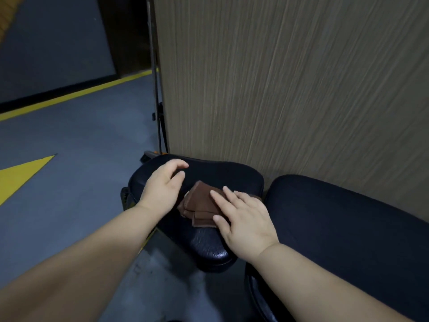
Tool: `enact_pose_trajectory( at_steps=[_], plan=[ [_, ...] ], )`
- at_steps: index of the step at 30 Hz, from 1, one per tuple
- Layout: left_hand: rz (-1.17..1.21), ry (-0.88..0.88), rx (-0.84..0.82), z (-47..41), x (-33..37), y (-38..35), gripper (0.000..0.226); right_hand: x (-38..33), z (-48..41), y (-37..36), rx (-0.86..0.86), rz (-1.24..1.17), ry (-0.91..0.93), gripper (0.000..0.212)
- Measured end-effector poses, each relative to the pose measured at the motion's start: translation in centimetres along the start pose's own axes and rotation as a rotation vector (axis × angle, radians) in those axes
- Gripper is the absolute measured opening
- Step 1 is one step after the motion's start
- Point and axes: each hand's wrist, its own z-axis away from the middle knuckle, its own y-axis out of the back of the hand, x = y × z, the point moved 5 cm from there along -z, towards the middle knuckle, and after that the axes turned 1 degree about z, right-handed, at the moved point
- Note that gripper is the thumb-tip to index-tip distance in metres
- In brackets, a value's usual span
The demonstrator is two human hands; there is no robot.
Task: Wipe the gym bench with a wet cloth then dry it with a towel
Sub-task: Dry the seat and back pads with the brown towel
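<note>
Folded brown cloth [199, 205] lies near the middle of the small black padded seat [218, 173] of the gym bench. Right hand [243, 219] lies flat on the cloth, fingers straight, pressing. Left hand [162, 187] is just beside the cloth over the seat, fingers loosely curled, holding nothing (contact with padding unclear). Long black padded backrest [336, 217] is to the right, with a wood-grain panel [278, 77] behind.

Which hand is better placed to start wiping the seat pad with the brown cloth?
Right. The right hand lies flat on the folded brown cloth on the seat pad, so it could probably just push it along. The left hand is beside the cloth, fingers loosely curled, holding nothing.
</note>
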Motion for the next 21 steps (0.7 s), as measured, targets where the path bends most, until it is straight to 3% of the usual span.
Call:
enact_pose_trajectory(
  at_steps=[3, 6, 13, 17, 21],
  plan=[
    [-0.291, -0.044, -0.258, -0.7, -1.9, -1.9, 0.038, -0.9, -0.2, 0.4, -0.051, 0.12, -0.054, 0.049],
    [-0.319, -0.057, -0.356, -1.1, -2.2, -3.2, 0.045, -2.4, 1.5, 1.0, -0.032, 0.168, 0.027, 0.055],
    [-0.533, -0.073, -0.436, -2.4, -2.0, -4.6, 0.048, -3.3, 4.3, -0.9, -0.028, 0.147, 0.15, 0.063],
    [-0.552, -0.081, -0.398, -2.1, -2.2, -4.8, 0.048, -1.8, 2.5, -1.1, -0.115, 0.126, 0.074, 0.057],
    [-0.55, -0.078, -0.379, -2.4, -2.4, -4.9, 0.047, 1.0, -0.7, -0.8, -0.195, 0.101, 0.003, 0.067]
  ],
)
